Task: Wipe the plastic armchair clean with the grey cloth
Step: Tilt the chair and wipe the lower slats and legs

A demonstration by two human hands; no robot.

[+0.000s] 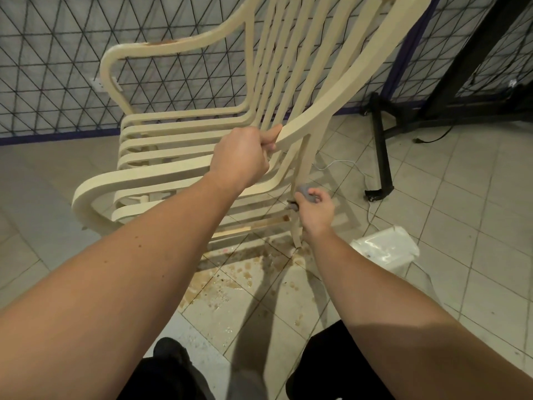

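— Cream plastic, slatted and curved: the armchair (184,131) is tipped on the tiled floor (432,226), and the left hand (240,157) grips its near armrest.
— And the grey cloth (306,194)?
— Bunched in the right hand (315,210), pressed to a slim leg, lower right. Brown splatter (245,269) below. No readable writing.

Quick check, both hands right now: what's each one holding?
Left hand: grip closed around the near armrest of the plastic armchair.
Right hand: grip closed on the grey cloth, at the chair's leg.
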